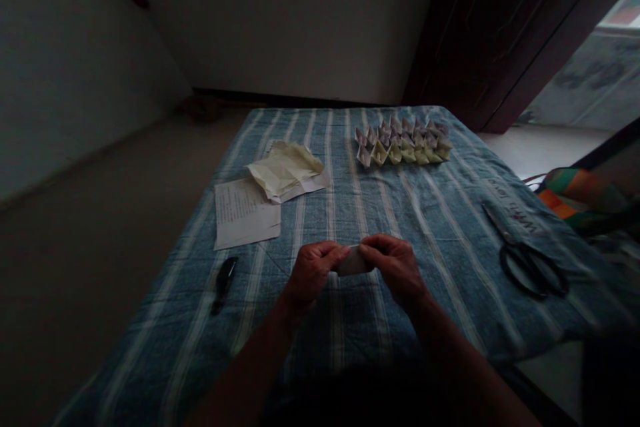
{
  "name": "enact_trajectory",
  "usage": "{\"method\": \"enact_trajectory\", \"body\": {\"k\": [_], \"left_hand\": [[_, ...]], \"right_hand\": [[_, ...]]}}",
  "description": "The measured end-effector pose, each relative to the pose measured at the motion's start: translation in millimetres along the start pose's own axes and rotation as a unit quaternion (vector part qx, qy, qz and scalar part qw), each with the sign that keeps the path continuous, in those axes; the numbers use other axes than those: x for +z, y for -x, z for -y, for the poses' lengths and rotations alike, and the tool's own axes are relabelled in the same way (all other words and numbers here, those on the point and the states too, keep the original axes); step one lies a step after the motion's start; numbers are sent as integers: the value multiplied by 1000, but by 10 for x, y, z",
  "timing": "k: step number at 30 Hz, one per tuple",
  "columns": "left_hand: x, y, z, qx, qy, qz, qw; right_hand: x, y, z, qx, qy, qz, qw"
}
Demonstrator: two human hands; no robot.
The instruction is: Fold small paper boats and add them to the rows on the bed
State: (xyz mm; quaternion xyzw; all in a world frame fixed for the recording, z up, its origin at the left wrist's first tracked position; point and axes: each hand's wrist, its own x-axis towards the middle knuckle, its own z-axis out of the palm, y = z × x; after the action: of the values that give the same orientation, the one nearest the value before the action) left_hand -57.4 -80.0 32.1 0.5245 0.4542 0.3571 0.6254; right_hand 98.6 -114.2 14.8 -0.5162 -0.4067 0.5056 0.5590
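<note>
A small folded piece of paper (354,263) is stretched between my two hands above the near middle of the table. My left hand (315,268) pinches its left end between thumb and fingers. Its right end is gripped the same way by my right hand (395,263). Several folded paper boats (403,143) stand in rows at the far right of the cloth, some pale yellow, others whitish. To the left lie crumpled yellowish sheets (287,170) and printed white paper (245,213).
Black-handled scissors (525,260) lie at the right side of the table, blades pointing away. A dark, slim object (225,285), perhaps a utility knife, is at the left. Blue striped cloth (330,213) covers the table. A dark door (490,33) stands behind, right.
</note>
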Motion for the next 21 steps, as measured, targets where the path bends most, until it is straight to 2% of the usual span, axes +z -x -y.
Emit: {"method": "enact_trajectory", "body": {"k": [4,7,11,17,21], "left_hand": [[14,-14,7,-9,33,-20,999],[15,-30,14,-20,62,-30,997],[-8,-35,1,-30,65,-8,997],[-37,-45,-72,-18,15,36,999],[-25,-65,-85,-14,5,25,1000]], "right_hand": [[9,10,-17,37,-43,36,998],[25,32,-8,41,-48,57,996],[33,49,10,38,-42,53,997],[28,41,-3,65,-38,88,993],[60,53,14,71,-39,76,994]]}}
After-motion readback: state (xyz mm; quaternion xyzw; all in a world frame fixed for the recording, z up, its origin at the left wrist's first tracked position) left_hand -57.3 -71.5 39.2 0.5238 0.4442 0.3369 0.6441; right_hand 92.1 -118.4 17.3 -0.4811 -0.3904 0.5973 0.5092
